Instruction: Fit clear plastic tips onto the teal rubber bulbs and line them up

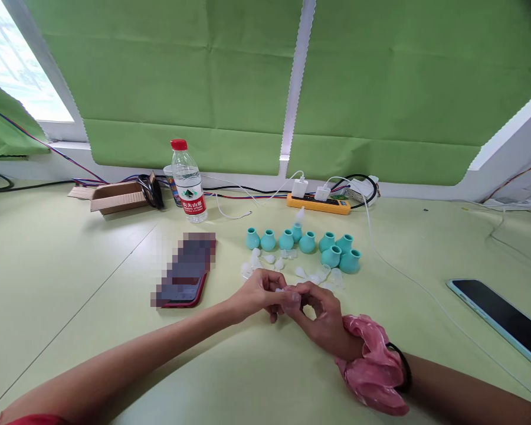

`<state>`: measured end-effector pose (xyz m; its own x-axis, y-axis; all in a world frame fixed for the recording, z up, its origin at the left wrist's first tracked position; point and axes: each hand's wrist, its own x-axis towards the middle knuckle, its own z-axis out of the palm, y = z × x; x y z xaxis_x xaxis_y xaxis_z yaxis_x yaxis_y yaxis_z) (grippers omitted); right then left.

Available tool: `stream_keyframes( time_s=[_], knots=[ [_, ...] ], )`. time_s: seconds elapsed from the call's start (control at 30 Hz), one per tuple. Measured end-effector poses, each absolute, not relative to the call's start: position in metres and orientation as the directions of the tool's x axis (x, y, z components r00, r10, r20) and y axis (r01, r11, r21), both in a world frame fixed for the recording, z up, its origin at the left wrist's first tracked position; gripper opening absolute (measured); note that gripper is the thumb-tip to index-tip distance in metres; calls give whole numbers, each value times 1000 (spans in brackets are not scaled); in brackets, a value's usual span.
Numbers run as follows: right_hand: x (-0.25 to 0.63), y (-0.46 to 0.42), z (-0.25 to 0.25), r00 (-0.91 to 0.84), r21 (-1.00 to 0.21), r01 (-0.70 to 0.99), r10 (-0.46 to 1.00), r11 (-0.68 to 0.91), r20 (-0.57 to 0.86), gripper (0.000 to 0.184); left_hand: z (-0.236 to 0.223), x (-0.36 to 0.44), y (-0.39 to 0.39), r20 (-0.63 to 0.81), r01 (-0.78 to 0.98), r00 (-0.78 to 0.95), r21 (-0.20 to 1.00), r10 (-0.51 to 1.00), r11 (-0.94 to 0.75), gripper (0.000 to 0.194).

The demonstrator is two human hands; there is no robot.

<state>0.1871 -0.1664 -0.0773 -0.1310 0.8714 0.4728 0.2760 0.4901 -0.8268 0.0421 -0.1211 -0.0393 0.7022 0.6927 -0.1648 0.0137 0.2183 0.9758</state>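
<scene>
My left hand [263, 292] and my right hand [323, 316] meet low in the middle, fingertips pinched together. Between them a small translucent whitish piece [279, 290] shows in part; the fingers hide the rest. Just beyond my hands lie several loose translucent soft-looking pieces [313, 278], some teardrop-shaped. Behind these stand several small teal vase-shaped pots [350, 261] with open necks. A clear, pointed piece [300, 216] sticks up at the neck of the rearmost pot [296, 232]. Around my right wrist sit a pink scrunchie [371, 369] and a black band.
A phone in a red case [183, 277] lies left, a phone with a pale blue edge [504, 321] right. A water bottle [189, 183], an open cardboard box [119, 198] and an orange power strip [318, 204] stand at the back. A white cable [407, 274] crosses the table's right side.
</scene>
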Motion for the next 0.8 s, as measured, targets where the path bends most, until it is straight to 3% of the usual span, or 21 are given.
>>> stream_keyframes(
  time_s=[0.13, 0.23, 0.33, 0.4, 0.47, 0.5, 0.67, 0.8],
  knots=[
    [185, -168, -77, -141, -812, 282, 859, 511, 492, 9, -38, 41, -124, -170, 54, 716, 980, 677, 190, 33],
    [184, -169, -78, -136, -790, 303, 844, 534, 518, 11, -28, 40, -127, -105, 200, 705, 978, 701, -55, 27],
    [182, -169, -78, -73, -795, 324, 851, 513, 519, 10, -7, 34, -116, 82, 388, 702, 790, 708, -476, 19],
    [181, -170, -77, -37, -807, 336, 863, 485, 504, 10, 4, 27, -95, 200, 510, 635, 617, 746, -599, 28],
    [181, -170, -75, -44, -820, 336, 877, 464, 478, 12, 7, 18, -67, 299, 748, 475, 359, 828, -559, 34],
    [181, -170, -74, -53, -827, 329, 883, 456, 466, 13, 5, 14, -52, 290, 784, 450, 324, 845, -529, 38],
    [182, -169, -73, -61, -886, 257, 921, 387, 384, 16, -19, 2, -18, 194, 801, 474, 310, 859, -512, 29],
    [182, -165, -77, -13, -927, 156, 939, 340, 343, 18, -12, 1, -45, 337, 784, 413, 341, 846, -519, 26]
  ],
)
